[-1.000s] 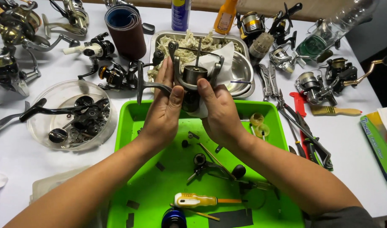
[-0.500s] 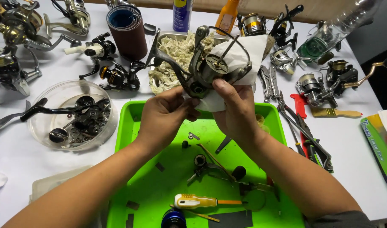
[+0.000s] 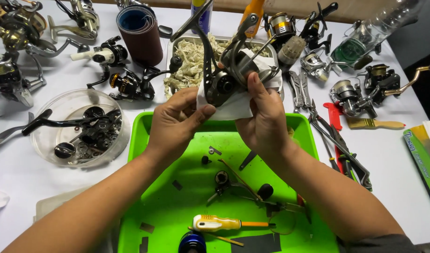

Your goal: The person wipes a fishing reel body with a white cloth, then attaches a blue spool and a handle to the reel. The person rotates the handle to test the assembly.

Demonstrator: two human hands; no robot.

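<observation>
Above the green tray (image 3: 144,136), both hands' grip (image 3: 175,124) (image 3: 264,124) closed around cloth-wrapped fishing reel (image 3: 224,82).

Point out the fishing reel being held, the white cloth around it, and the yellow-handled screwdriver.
fishing reel (image 3: 223,84), head view, on its dark round side plate.
white cloth (image 3: 233,108), head view, on the fold below the reel.
yellow-handled screwdriver (image 3: 215,223), head view, on its handle, in the green tray.

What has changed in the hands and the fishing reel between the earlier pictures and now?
Both hands kept hold of the fishing reel and the white cloth and turned it: first it sat upright, now it is tilted with its long handle arm pointing up left. The left hand moved to pinch the cloth below it; the right hand now wraps its right side, thumb on top. The green tray, the screwdriver and the clear bowl stayed in place.
</observation>
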